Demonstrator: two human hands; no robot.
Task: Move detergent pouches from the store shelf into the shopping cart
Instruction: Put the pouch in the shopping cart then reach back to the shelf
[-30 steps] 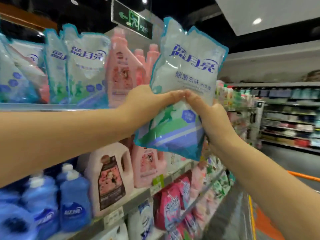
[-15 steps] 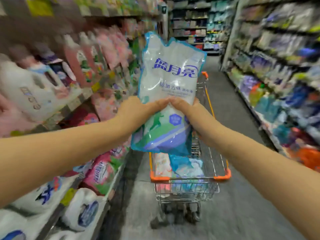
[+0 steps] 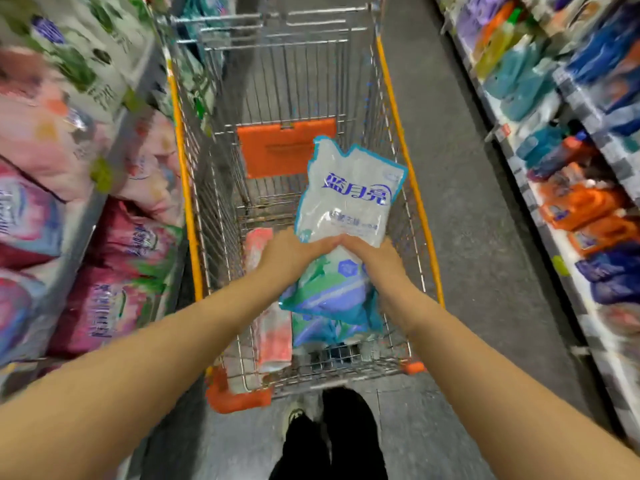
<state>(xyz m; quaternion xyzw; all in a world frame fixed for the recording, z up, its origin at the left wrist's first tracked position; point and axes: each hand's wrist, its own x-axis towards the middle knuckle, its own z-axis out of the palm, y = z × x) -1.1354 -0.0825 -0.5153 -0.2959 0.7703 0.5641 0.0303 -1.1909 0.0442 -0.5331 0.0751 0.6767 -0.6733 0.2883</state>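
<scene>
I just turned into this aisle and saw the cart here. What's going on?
A person grips a blue-and-white detergent pouch, left hand and right hand at its middle, over the wire shopping cart. It is not yet released. A second pouch and a pink pack lie in the cart's near end.

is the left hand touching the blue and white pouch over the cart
Touching. The head view shows the left hand and right hand gripping the pouch at its middle, fingers across its front, above the cart.
</scene>
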